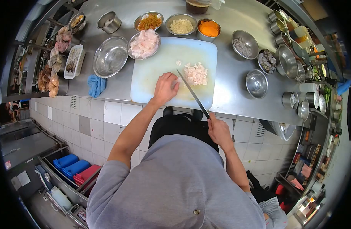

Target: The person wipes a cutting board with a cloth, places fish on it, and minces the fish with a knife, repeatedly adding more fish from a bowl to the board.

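Observation:
On the white cutting board [152, 76], my left hand [166, 88] has its fingers curled down against a small piece of pale raw meat [178, 81], mostly hidden by the fingertips. My right hand [219, 131] is wrapped around the handle of a long kitchen knife [194, 94]. The blade slants up and left, its edge close beside my left fingertips. Right of the blade lies a pile of diced pale meat [195, 73], with a few loose bits above it. A metal bowl of larger raw meat pieces [144, 44] overlaps the board's upper left corner.
Along the back stand bowls of orange shreds [149, 23], chopped pale bits [181, 26] and orange food [208, 28]. An empty bowl [111, 57] and blue cloth [96, 85] lie left. More bowls [256, 83] stand right. Another person's grey sleeve [274, 213] shows lower right.

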Motion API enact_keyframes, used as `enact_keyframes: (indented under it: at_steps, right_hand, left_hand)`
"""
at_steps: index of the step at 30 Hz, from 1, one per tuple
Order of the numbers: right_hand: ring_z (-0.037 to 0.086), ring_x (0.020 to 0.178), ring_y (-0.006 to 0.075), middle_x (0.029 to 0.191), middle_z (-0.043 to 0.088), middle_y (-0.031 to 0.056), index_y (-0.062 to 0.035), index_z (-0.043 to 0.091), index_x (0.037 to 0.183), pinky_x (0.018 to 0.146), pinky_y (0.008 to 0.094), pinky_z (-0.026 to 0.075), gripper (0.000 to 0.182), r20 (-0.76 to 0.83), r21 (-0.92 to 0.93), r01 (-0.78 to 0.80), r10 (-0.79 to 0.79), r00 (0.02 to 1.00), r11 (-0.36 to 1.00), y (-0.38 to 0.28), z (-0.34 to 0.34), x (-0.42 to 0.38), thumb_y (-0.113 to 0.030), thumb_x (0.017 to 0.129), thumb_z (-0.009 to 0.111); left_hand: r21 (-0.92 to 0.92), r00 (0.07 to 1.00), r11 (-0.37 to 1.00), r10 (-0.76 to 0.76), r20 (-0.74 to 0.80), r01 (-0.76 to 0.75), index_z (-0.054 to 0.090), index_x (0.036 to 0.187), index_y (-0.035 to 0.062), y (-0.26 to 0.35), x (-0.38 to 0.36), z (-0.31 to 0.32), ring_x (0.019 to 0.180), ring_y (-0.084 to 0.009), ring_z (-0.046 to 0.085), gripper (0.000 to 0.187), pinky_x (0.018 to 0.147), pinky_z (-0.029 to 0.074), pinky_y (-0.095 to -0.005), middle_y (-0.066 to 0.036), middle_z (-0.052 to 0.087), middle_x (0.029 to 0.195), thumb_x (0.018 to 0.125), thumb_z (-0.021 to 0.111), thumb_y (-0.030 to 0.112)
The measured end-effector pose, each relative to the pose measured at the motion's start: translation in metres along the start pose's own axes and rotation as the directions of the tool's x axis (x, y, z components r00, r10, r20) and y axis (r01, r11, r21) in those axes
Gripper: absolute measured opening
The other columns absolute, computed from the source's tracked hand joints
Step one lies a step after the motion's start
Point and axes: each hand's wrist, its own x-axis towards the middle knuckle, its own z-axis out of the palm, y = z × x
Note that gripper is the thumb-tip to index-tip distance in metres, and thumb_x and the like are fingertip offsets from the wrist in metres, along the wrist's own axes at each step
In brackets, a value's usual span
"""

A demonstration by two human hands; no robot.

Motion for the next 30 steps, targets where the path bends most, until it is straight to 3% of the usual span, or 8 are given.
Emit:
enact_keyframes:
  at_steps: [7,10,13,16,19,22,25,30]
  right_hand:
    - [0.066,0.072,0.0529,0.073,0.067,0.0278,-0.0015,0.052,0.115,0.069,0.0632,0.05,0.017,0.089,-0.062,-0.007,0.012,0.996,0.998,-0.021,-0.022,-0.007,-0.014,0.104,0.057]
    - [0.069,0.073,0.05,0.077,0.07,0.0257,0.0026,0.05,0.128,0.066,0.0599,0.054,0.034,0.146,-0.143,0.0,0.021,0.989,0.99,-0.021,-0.015,-0.006,-0.004,0.096,0.058]
    - [0.07,0.077,0.0513,0.077,0.069,0.0276,0.0034,0.049,0.124,0.067,0.0615,0.054,0.035,-0.012,-0.074,0.156,-0.158,0.987,0.985,-0.003,0.038,0.031,0.001,0.091,0.058]
    - [0.069,0.077,0.0525,0.077,0.069,0.0289,0.0041,0.046,0.123,0.067,0.0621,0.053,0.031,0.066,-0.025,0.103,-0.101,0.993,0.994,-0.007,0.045,0.063,-0.001,0.094,0.058]
    - [0.068,0.076,0.0535,0.076,0.068,0.0294,0.0036,0.045,0.12,0.066,0.0624,0.052,0.026,0.01,0.043,0.163,-0.164,0.986,0.986,-0.008,0.034,0.059,-0.003,0.098,0.057]
    - [0.067,0.076,0.054,0.077,0.068,0.0297,0.0026,0.045,0.116,0.065,0.062,0.051,0.021,0.091,0.01,0.07,-0.071,0.993,0.997,-0.026,0.008,0.049,-0.006,0.102,0.057]
    - [0.064,0.075,0.0546,0.081,0.067,0.0284,0.0,0.042,0.117,0.065,0.0623,0.047,0.022,0.027,0.031,0.167,-0.168,0.985,0.985,-0.017,0.013,0.041,-0.006,0.101,0.058]
    - [0.065,0.076,0.0528,0.084,0.068,0.0255,-0.0007,0.043,0.12,0.066,0.0617,0.049,0.029,0.175,-0.147,0.096,-0.07,0.982,0.984,-0.032,-0.025,0.009,-0.001,0.095,0.058]
  left_hand:
    - [-0.079,0.999,0.996,0.04,0.01,-0.039,0.07,0.096,-0.0015,0.005,0.005,-0.002,0.102,-0.0384,0.065,0.013,0.091,0.055,-0.0451,-0.017,0.07,0.104,0.085,0.072,0.004]
    - [-0.067,0.998,0.996,0.067,0.0,-0.067,0.07,0.092,-0.0001,0.004,0.005,0.001,0.099,-0.036,0.064,0.009,0.088,0.056,-0.0453,-0.014,0.068,0.099,0.083,0.071,0.001]
    - [-0.047,0.996,0.995,0.09,-0.015,-0.091,0.07,0.095,-0.0005,-0.002,0.003,0.006,0.099,-0.0365,0.064,0.012,0.088,0.056,-0.0455,-0.015,0.069,0.101,0.083,0.071,0.001]
    - [-0.059,0.997,0.995,0.079,-0.022,-0.081,0.069,0.098,-0.0005,0.001,0.001,0.002,0.101,-0.037,0.063,0.017,0.089,0.055,-0.0458,-0.015,0.068,0.103,0.082,0.073,0.003]
    - [-0.063,0.997,0.998,-0.002,-0.08,-0.003,0.069,0.102,-0.0012,0.002,-0.007,-0.003,0.103,-0.0389,0.065,0.021,0.091,0.055,-0.0456,-0.017,0.07,0.106,0.083,0.076,0.004]
    - [-0.046,0.997,0.999,0.024,-0.07,-0.028,0.069,0.103,-0.0013,-0.002,-0.012,-0.004,0.104,-0.0389,0.065,0.023,0.091,0.055,-0.0456,-0.016,0.07,0.107,0.082,0.076,0.006]
    - [-0.059,0.997,0.998,0.031,-0.066,-0.035,0.069,0.102,-0.0008,-0.003,-0.01,-0.001,0.104,-0.0383,0.065,0.023,0.09,0.056,-0.0457,-0.016,0.07,0.106,0.081,0.076,0.004]
    - [-0.058,0.996,0.997,0.052,-0.077,-0.057,0.069,0.101,-0.0003,-0.006,-0.012,0.0,0.103,-0.0379,0.065,0.021,0.089,0.056,-0.0457,-0.016,0.07,0.106,0.081,0.074,0.001]
